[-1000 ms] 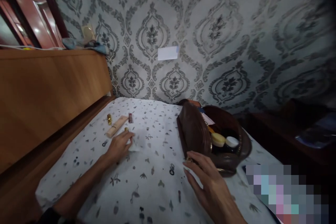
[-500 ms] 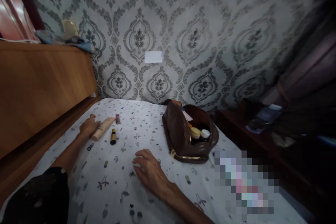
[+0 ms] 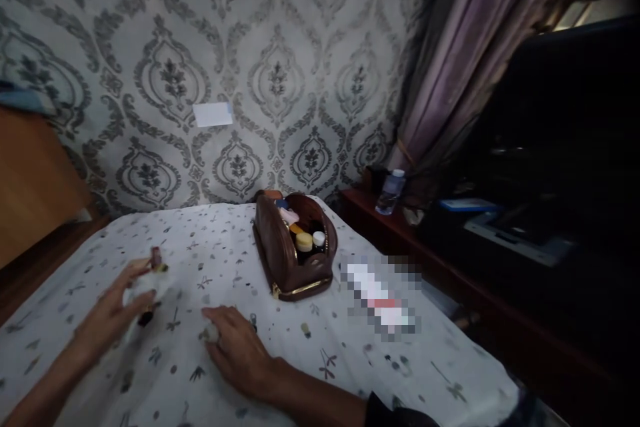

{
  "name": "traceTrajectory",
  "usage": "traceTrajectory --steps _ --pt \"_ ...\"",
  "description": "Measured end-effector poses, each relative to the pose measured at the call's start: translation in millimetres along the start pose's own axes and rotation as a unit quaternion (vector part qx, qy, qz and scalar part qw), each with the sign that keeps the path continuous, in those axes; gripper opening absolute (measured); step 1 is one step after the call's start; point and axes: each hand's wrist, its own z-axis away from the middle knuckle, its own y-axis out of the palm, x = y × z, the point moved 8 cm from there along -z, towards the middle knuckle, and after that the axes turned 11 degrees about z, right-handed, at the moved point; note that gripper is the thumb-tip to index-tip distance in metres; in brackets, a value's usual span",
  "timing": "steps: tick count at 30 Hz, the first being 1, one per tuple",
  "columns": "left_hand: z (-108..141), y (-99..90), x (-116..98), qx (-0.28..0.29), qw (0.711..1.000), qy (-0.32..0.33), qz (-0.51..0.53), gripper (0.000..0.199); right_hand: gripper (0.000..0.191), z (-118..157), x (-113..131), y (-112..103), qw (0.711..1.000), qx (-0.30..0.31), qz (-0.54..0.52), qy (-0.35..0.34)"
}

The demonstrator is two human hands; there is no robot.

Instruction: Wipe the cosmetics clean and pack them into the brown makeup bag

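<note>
My left hand [image 3: 113,310] reaches over the bed at the left, thumb and fingers apart, blurred by motion. At its fingertips is a small reddish-brown lipstick-like tube [image 3: 156,256]. By the thumb shows the dark end of a small black-and-gold container [image 3: 145,317]. A pale smear lies between thumb and fingers; I cannot make out what it is. My right hand [image 3: 240,350] hovers or rests over the sheet, fingers loosely curved and apart, holding nothing I can see. Beyond it stands a brown toiletry bag [image 3: 274,247], unzipped, with yellow-lidded and white-lidded jars [image 3: 319,239] inside.
A pixelated item [image 3: 380,300] lies right of the bag. The printed white sheet [image 3: 280,340] covers the bed. A water bottle [image 3: 391,193] stands on a dark red ledge at the right. A wooden panel [image 3: 35,187] borders the left, with patterned wallpaper behind.
My view has swung right, so the bag and wall label sit further left. My left hand has moved from the beige tube towards the smaller cosmetics; that tube is no longer visible.
</note>
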Motion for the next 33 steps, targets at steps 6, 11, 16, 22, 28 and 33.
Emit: traceTrajectory --steps 6,11,16,22,28,33 --pt "60 99.7 -46 0.146 0.977 -0.019 0.153 0.054 0.077 1 -7 -7 0.997 0.015 -0.036 0.07" --pt "63 120.0 -43 0.155 0.975 -0.026 0.154 0.05 0.06 -4 -28 1 0.99 -0.008 -0.065 0.128" --pt "57 121.8 -34 0.147 0.983 -0.089 0.057 0.059 0.029 -7 -38 9 0.986 -0.017 -0.033 0.161" --pt "51 114.5 -44 0.108 0.984 -0.119 0.083 0.071 0.014 -8 -36 -4 0.982 -0.084 -0.09 0.141" --pt "46 118.1 -30 0.095 0.962 -0.182 0.18 0.069 0.016 -10 -35 -10 0.967 -0.102 -0.187 0.143" --pt "50 126.7 -18 0.083 0.926 -0.236 0.283 0.061 0.018 -9 -38 -7 0.937 -0.123 -0.291 0.146"
